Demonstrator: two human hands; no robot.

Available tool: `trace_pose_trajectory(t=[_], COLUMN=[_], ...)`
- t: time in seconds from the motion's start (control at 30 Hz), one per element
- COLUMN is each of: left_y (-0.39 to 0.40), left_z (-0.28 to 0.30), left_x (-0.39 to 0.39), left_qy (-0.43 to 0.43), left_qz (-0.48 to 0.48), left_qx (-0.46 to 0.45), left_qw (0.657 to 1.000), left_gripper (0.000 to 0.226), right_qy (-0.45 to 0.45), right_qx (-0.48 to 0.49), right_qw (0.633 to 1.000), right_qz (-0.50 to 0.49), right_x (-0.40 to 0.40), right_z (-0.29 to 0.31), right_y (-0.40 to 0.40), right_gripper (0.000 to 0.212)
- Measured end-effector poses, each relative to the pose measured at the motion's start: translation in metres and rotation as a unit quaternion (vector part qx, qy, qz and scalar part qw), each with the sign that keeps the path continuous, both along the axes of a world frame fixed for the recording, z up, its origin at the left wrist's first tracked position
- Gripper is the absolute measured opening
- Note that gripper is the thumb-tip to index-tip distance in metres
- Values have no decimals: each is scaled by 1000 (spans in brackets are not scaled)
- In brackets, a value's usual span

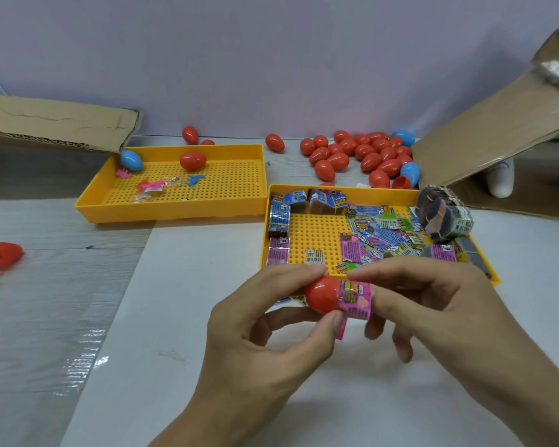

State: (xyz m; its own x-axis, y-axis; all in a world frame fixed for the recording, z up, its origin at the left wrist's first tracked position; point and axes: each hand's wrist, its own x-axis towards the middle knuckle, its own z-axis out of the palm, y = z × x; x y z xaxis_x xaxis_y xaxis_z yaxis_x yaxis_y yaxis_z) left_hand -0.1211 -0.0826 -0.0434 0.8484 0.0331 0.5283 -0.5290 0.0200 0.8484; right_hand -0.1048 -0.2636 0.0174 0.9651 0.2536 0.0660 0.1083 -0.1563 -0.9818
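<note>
Head view: the left hand [259,333] grips a red egg [321,293], with the thumb under it and fingertips curled over its top. A pink label [355,300] is wrapped round the egg's right half. The right hand [433,304] pinches that label, with the forefinger on top and the thumb against its right side, while its other fingers hang loosely curled below. The egg is held in the air over the white table [191,317], just in front of the near edge of the right tray [346,188].

That yellow, perforated tray holds a loose pile of labels [381,233] in pink, blue and green, with more lined up along its left and back walls. A banded bundle [444,216] of labels sits on its right rim.

Behind it, a heap of red eggs [359,153] lies on the table with a few blue ones among them.

The left tray [175,214], well apart from the hands, holds a blue egg [131,160] in its back corner, a red one [192,161] near the back wall, and small toys [152,187] in pink and blue.

A cardboard flap [55,122] overhangs that tray's left corner, and another flap [497,130] slopes up at the right. At the far left edge lies an open red shell [4,253].
</note>
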Motion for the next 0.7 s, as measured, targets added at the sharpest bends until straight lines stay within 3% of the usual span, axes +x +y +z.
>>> trace_pose_trajectory(t=[0.33, 0.57, 0.7], left_y=[-3, 0, 1], left_z=[3, 5, 5], left_x=[-2, -2, -2], left_qy=[-8, -12, -16], left_qz=[17, 43, 56], left_qx=[-4, 49, 70], left_qw=[1000, 998, 996], left_gripper=[42, 49, 42], right_qy=[120, 214, 231], right_qx=[60, 129, 143], right_qw=[990, 967, 961], right_qz=[40, 45, 55], right_x=[6, 8, 5], right_z=[2, 3, 2], right_y=[-4, -1, 1], right_gripper=[18, 40, 43])
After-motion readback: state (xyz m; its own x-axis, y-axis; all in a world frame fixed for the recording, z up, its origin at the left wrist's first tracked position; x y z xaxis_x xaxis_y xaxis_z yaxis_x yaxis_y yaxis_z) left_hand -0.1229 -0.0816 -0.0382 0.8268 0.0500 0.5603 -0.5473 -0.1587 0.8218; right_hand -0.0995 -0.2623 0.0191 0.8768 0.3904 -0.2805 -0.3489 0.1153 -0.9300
